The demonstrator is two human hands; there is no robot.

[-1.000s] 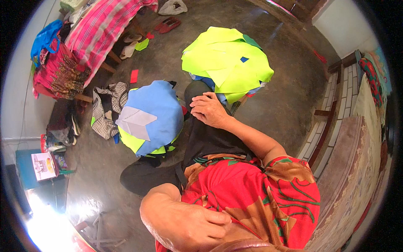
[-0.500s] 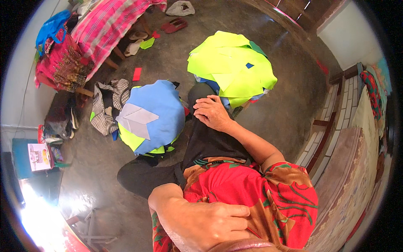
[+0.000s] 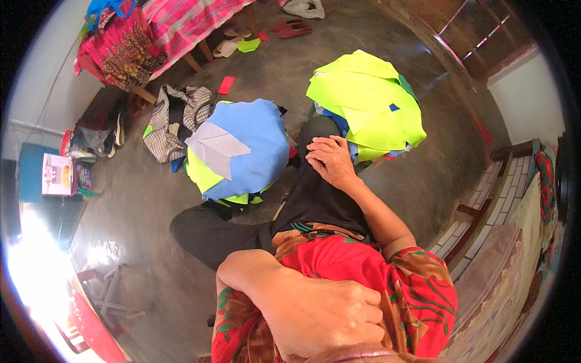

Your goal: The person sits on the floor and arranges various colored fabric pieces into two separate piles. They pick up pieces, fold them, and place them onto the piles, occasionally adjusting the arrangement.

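Note:
My right hand (image 3: 331, 160) lies on my right knee in the black trousers (image 3: 324, 196), its fingers loosely bent and apart, with nothing in them. Close in front of my chest, my left hand (image 3: 330, 311) is curled with its back showing; the fingertips are tucked out of sight, and whatever they may hold is hidden. Just beyond the right hand stands a heap of neon yellow-green cloth pieces (image 3: 369, 103), with blue and green bits at its edges. Left of my knee is a second heap, topped by blue cloth (image 3: 260, 148) and grey pieces (image 3: 221, 148).
A checked cloth (image 3: 162, 130) lies on the floor beside the blue heap, near a small red piece (image 3: 226, 85). Shoes and sandals (image 3: 292, 28) are by a bench with a pink plaid cover (image 3: 187, 24). A red chair (image 3: 94, 327) stands at lower left.
The view has turned, so both heaps sit farther right. My left hand has turned and its fingers have curled more out of sight. My right hand stays on the knee.

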